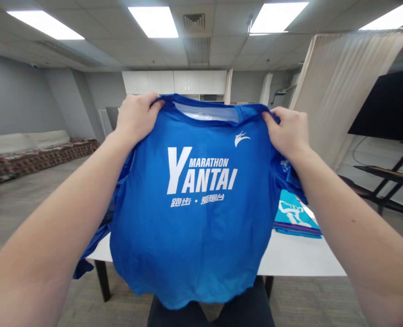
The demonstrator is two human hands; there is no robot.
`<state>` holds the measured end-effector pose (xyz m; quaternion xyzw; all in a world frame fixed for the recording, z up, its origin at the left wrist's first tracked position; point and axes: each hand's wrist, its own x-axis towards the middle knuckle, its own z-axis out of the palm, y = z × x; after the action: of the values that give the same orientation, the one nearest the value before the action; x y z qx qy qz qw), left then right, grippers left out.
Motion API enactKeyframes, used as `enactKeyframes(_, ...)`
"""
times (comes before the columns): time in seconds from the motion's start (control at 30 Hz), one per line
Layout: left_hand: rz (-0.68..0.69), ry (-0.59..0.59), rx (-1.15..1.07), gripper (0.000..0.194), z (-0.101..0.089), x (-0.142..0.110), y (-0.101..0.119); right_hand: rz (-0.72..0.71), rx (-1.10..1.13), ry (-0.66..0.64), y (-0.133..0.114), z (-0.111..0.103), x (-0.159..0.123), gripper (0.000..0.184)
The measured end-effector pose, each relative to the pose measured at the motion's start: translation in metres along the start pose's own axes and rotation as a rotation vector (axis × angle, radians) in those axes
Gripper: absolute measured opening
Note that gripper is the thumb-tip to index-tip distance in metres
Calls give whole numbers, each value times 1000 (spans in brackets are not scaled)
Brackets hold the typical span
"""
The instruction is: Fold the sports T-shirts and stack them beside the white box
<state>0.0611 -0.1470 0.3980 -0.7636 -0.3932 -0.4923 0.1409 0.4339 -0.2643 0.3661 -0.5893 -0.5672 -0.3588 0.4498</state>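
Observation:
A blue T-shirt (201,236) hangs spread out in front of me, its front printed in white with "MARATHON YANTAI" and a small bird-like logo on the chest. My left hand (138,113) grips it at the shoulder left of the collar. At the other shoulder, my right hand (288,129) pinches the fabric between thumb and fingers. The shirt's lower hem hangs loose above my lap and covers much of the table. To its right lies a stack of folded shirts (296,215), a turquoise one with a white print on top.
A white table (300,256) stands behind the shirt, with dark blue cloth (95,243) drooping over its left end. Farther off are a long sofa (34,147) at left, white cabinets (177,81), a beige curtain (337,91) and a black screen (388,106) on a stand.

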Motion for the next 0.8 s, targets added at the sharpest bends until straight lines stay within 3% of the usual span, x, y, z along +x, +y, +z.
enactKeyframes(0.1, -54, -115, 158, 40, 66, -4, -23, 43, -62, -112, 25, 55, -11, 43)
enactKeyframes(0.23, -106, -394, 318, 50, 172, -31, -64, 123, -172, -342, 57, 144, -45, 42)
enactKeyframes(0.37, -141, -619, 370, 56, 289, -72, -114, 195, -227, -607, 88, 249, -96, 43)
enactKeyframes(0.57, -225, -828, 335, 55, 453, -145, -195, 288, -221, -926, 136, 414, -191, 45)
enactKeyframes(0.7, -346, -963, 275, 48, 528, -189, -242, 335, -212, -1087, 165, 490, -248, 43)
enactKeyframes(0.8, -392, -967, 237, 49, 551, -207, -264, 375, -198, -1116, 182, 514, -271, 41)
